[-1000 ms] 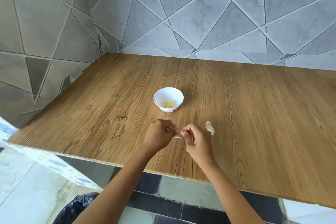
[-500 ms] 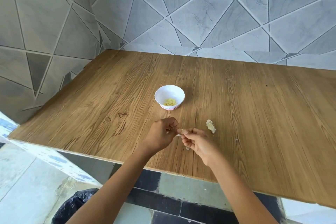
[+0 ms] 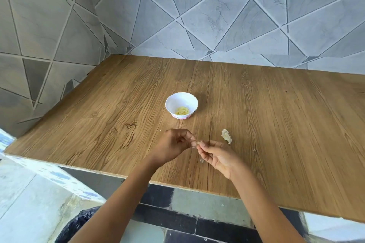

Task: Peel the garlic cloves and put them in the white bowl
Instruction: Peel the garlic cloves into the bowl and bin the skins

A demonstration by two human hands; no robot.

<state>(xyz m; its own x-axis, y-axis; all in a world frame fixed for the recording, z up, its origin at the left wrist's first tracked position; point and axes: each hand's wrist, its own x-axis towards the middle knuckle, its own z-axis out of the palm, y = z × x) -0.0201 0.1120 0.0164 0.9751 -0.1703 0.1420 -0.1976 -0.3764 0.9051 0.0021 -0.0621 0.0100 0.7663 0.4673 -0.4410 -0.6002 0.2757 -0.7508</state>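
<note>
1. Fingers [image 3: 189, 137] of the left hand [image 3: 173, 144] and those of the right hand [image 3: 217, 157] are pinching a small garlic clove [image 3: 198, 142] from both sides, just below the middle of the frame. Both sets are curling in around it, fingertips nearly touching.
2. Peeling appears to be the step in hand: the clove is sitting between the two hands above the wooden table [image 3: 276, 124]. A thin scrap of skin [image 3: 201, 160] seems to be hanging under the right hand, though it is too small to be sure.
3. Both forearms are reaching up from the bottom edge of the frame and converging, the left hand showing its back and the right palm facing upward.
4. Peeled cloves [image 3: 182, 111] are lying in the white bowl [image 3: 173, 102], which is standing at centre frame, near but apart from the hands. A pile of husk [image 3: 226, 136] is lying just right of the right hand.
5. Next, by my judgement, the remaining skin is needing stripping before the clove is going up into the bowl.
</note>
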